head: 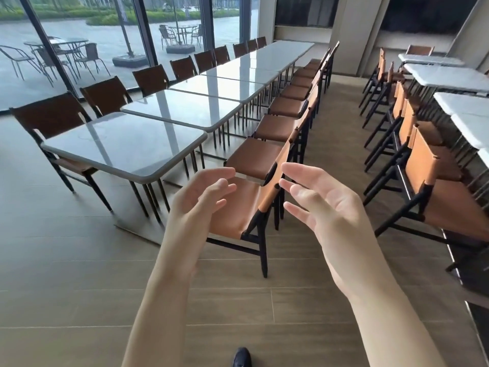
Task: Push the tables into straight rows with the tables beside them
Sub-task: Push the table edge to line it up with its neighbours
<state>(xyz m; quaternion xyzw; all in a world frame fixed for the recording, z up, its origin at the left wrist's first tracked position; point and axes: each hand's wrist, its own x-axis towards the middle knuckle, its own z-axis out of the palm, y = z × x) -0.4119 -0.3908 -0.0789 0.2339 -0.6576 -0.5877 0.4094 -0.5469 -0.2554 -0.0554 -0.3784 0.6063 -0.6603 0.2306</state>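
The fingers [225, 190] of the left hand [197, 200] are spread and loosely curled, nothing being held; those of the right hand [321, 205] are likewise parted and empty. Both palms are turned inward, apart from each other, and are raised in front of the nearest chair [246, 207], whose tan seat is seen between them. Left of this chair the nearest bench [124, 144] is found, its pale glossy top touched by neither hand. Beyond it, a long row of benches [238, 72] is seen running toward the far wall. Right of the chair, across the tiled floor [79, 287], a second row of benches [455, 78] is seen.
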